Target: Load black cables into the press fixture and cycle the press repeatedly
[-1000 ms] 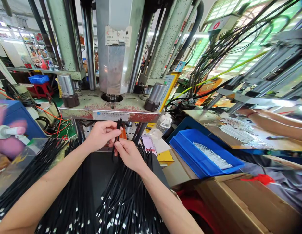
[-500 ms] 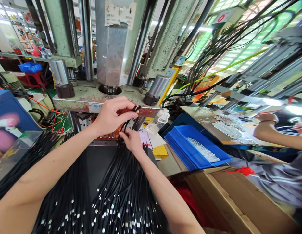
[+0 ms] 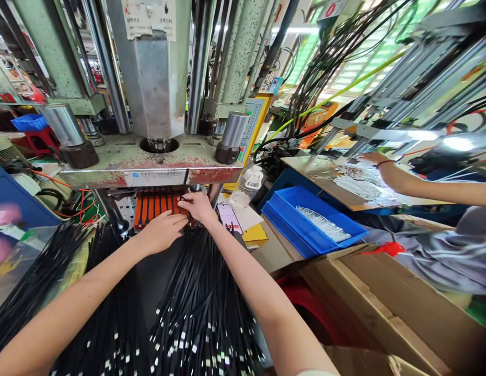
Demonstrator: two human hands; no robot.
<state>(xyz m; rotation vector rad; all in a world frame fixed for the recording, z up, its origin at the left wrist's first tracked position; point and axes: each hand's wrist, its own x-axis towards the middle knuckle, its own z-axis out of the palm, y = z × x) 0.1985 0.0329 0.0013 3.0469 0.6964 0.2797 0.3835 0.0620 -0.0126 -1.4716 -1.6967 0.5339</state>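
Observation:
My right hand (image 3: 199, 207) is closed in a pinch on a black cable (image 3: 184, 199) at the right end of the orange slotted fixture (image 3: 149, 210). Just below and left of it, my left hand (image 3: 161, 231) reaches across the fixture's front edge, fingers close together around the lower run of the cable; its grip is partly hidden. Several black cables lie side by side in the fixture's slots. A thick bundle of black cables (image 3: 199, 292) with pale connector ends hangs toward me, and another bundle (image 3: 110, 308) lies under my left forearm.
The press plate (image 3: 152, 177) sits low above the fixture, between steel posts. Right of it are a phone (image 3: 229, 216), a plastic jug (image 3: 251, 180), a blue bin (image 3: 278, 209) of white cables and a cardboard box (image 3: 368, 292). A co-worker's arm (image 3: 423, 185) reaches over the neighbouring bench.
Both hands have moved down from in front of the press plate to the orange fixture. The right hand is now the farther one, bringing the cable end to the fixture. The view has shifted right.

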